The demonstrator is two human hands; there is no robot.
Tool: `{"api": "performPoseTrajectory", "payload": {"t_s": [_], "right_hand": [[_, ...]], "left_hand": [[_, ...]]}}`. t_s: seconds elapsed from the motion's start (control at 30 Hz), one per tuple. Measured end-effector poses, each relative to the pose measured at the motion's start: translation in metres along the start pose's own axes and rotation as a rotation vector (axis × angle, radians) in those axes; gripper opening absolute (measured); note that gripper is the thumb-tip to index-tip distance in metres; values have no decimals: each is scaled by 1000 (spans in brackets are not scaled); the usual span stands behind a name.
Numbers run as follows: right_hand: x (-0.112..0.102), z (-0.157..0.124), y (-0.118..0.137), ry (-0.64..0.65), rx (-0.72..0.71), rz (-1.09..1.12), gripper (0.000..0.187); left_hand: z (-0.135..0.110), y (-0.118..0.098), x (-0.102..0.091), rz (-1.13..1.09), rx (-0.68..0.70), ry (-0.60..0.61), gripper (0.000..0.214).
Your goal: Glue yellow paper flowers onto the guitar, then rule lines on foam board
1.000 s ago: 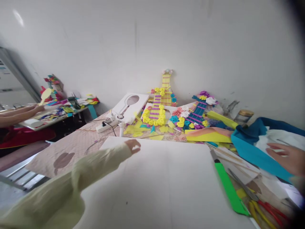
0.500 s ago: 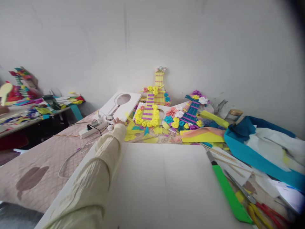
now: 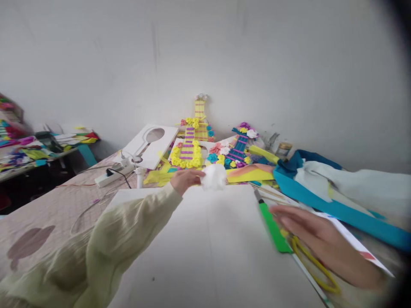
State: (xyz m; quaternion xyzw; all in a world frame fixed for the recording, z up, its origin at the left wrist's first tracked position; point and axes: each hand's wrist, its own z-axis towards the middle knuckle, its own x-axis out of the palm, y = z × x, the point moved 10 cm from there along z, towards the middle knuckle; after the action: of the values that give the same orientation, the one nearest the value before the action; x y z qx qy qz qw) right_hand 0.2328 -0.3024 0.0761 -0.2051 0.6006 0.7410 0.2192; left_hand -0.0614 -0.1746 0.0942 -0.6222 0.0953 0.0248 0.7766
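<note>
My left hand (image 3: 187, 180) reaches over the far edge of the white board (image 3: 205, 252), fingers pinched on a white ruffled flower (image 3: 214, 177). The flower is blurred and held just above that edge. At the right, my right hand (image 3: 324, 241) is smeared by motion, its fingers stretched to the left with nothing seen in them. Below it show the yellow handle loops of scissors (image 3: 316, 267), partly covered by the hand. A green cutter knife (image 3: 273, 229) lies on the board's right edge, close to my right fingertips.
Behind the board stand a yellow flower-trimmed craft piece (image 3: 189, 145) and a blue one (image 3: 236, 149). A power strip (image 3: 114, 173) with cables and a white cutout panel (image 3: 149, 143) are at the left. Blue sheet material (image 3: 324, 196), white cloth and a jar (image 3: 284, 149) occupy the right.
My left hand has come back from beside the power strip, moving right, and now holds the white flower. My right hand has entered from the right. The view has turned slightly right.
</note>
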Motion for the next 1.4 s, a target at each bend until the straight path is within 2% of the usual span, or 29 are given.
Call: {"api": "performPoseTrajectory", "payload": {"t_s": [0.07, 0.13, 0.23, 0.3, 0.4, 0.5, 0.63, 0.73, 0.83, 0.9, 1.0, 1.07, 1.13, 1.23, 1.3, 1.4], "right_hand": [[42, -1, 30, 204, -50, 270, 47], [66, -5, 56, 294, -101, 449, 47], [72, -10, 62, 189, -85, 446, 26], [69, -16, 57, 93, -62, 381, 22], [75, -30, 59, 121, -107, 334, 20], [84, -47, 74, 179, -267, 242, 17], [99, -66, 87, 246, -435, 163, 15], [102, -65, 77, 220, -409, 120, 13], [98, -47, 53, 139, -313, -31, 17], [92, -32, 43, 86, -317, -138, 22], [89, -11, 40, 54, -416, -251, 27], [93, 1, 37, 92, -439, -296, 27], [104, 13, 31, 166, -420, -318, 29], [125, 24, 23, 240, -419, -362, 35], [142, 29, 15, 288, -440, -401, 34], [164, 30, 1, 380, -479, -421, 26]], "left_hand": [[-41, -10, 36, -302, -62, 188, 25], [-76, -21, 56, -428, -80, 293, 21], [-110, -35, 65, -350, -13, 330, 21], [-128, -38, 72, -307, 17, 370, 22], [-154, -31, 85, -310, 11, 429, 24], [-172, -15, 94, -315, -30, 414, 25], [-189, -2, 101, -263, -66, 425, 35], [-205, 0, 103, -123, -59, 475, 41], [-229, -1, 90, 55, -25, 442, 37], [-249, -7, 83, 133, 54, 452, 39], [-282, -20, 78, 201, 184, 569, 37], [-296, -26, 70, 253, 225, 633, 35], [-298, -32, 55, 327, 232, 636, 35], [-280, -35, 24, 496, 187, 556, 32], [-258, -26, 9, 631, 141, 542, 31], [-216, 2, 4, 780, 117, 618, 36]]}}
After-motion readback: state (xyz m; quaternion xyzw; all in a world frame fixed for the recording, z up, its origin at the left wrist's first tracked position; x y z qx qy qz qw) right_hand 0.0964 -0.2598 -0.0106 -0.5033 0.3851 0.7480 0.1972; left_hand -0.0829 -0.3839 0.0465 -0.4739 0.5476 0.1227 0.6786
